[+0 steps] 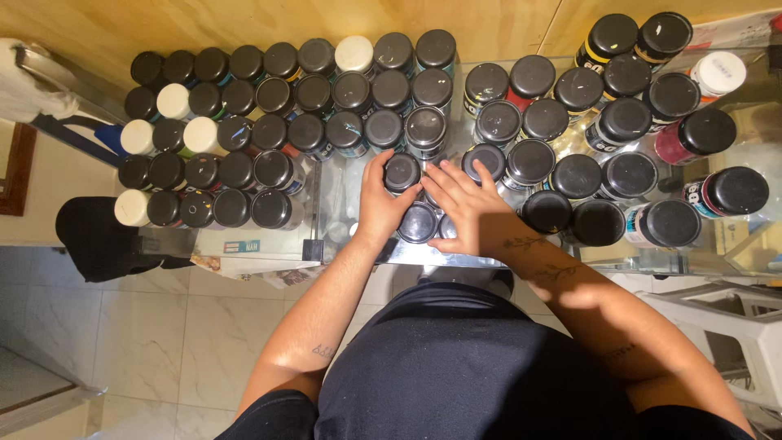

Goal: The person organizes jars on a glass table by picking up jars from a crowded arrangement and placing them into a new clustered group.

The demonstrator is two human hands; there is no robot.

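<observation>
Seen from above, many spray cans with black or white caps stand on a glass table [334,204]. My left hand [377,204] wraps around a black-capped can [401,172] near the table's front edge. My right hand [468,208] lies spread over neighbouring cans, its fingers reaching toward another black-capped can [486,160]. Between my hands stands a can with a black cap [419,222]. My forearms come up from the bottom of the view.
A dense block of cans [236,130] fills the left side of the table, another group [627,122] the right. A wooden wall runs behind. A white plastic stool [733,314] stands at right, tiled floor [163,334] below, a dark bag [98,236] at left.
</observation>
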